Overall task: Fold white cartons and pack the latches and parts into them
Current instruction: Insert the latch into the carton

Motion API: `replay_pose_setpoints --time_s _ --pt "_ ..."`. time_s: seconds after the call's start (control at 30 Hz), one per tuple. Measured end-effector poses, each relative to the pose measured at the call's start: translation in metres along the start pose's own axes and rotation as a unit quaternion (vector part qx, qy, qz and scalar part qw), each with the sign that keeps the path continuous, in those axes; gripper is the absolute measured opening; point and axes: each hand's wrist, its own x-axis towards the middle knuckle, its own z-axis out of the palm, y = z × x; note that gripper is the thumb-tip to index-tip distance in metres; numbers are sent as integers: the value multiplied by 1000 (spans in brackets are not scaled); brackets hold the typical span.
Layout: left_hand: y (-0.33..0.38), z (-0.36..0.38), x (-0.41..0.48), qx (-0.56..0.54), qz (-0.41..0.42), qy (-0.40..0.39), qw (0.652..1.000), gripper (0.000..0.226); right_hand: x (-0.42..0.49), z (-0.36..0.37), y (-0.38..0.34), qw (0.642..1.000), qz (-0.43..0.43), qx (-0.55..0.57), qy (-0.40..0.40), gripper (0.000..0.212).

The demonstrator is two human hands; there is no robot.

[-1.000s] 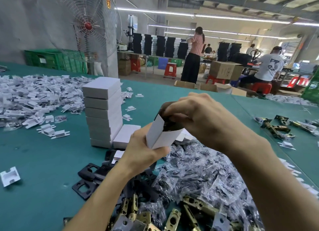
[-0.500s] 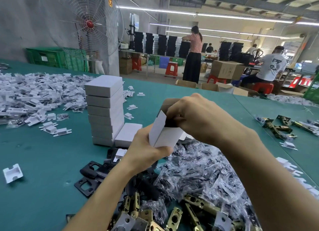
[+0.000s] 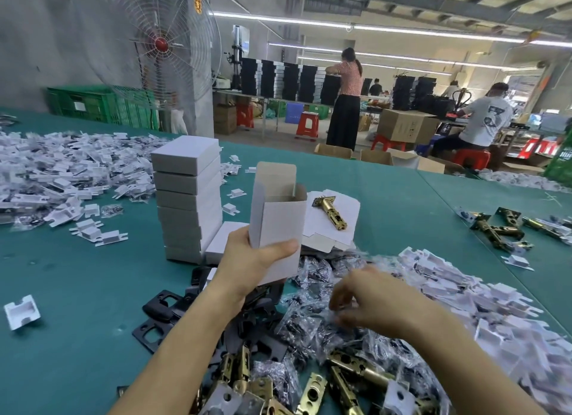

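The left hand [image 3: 250, 259] grips an upright, open-topped white cardboard carton [image 3: 275, 222] at 3 o'clock of the closed-carton stack [image 3: 185, 194]. At its 5 o'clock, the blurred right hand [image 3: 371, 303] curls over clear plastic parts bags [image 3: 312, 328]; its hold is unclear.

One open carton [image 3: 278, 222]. Roughly seven closed cartons [image 3: 182, 179] stacked, lower edges hard to separate. One brass latch [image 3: 329, 211] on flat blanks [image 3: 349, 205]. One fan [image 3: 161, 44]. Heaps beyond counting: bagged parts [image 3: 312, 324], white inserts [image 3: 62, 173].
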Motion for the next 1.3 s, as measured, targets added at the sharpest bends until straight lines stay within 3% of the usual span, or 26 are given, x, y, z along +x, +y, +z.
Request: replay_pose_setpoints --time_s 0.1,0.3,0.47,0.57,0.73,0.87,1.03,1.2,1.3 --pt "1 1 -3 -3 10 -32 999 42 1 -1 4 997 -3 -4 76 10" --pt "-1 2 -4 18 -6 -53 998 34 -3 -15 15 970 -29 103 217 8" --pt "-5 1 -2 69 -16 -72 995 28 -16 -42 7 884 -65 248 390 7" --pt "-5 2 -4 96 -10 -113 989 31 -19 -61 -7 845 -113 295 432 7" --pt "-5 3 -6 101 15 -202 974 35 -8 -77 -28 892 -170 132 397 7" --pt "-5 3 -7 101 22 -216 971 37 -6 -79 -32 904 -216 156 334 10" --pt "-3 2 -8 87 22 -215 973 30 -2 -72 -33 897 -201 230 318 19" --pt "-1 3 -10 88 22 -222 971 26 -3 -78 -34 922 -213 178 270 20" --pt "-1 3 -10 89 22 -221 971 27 -3 -82 -32 939 -191 89 273 7"
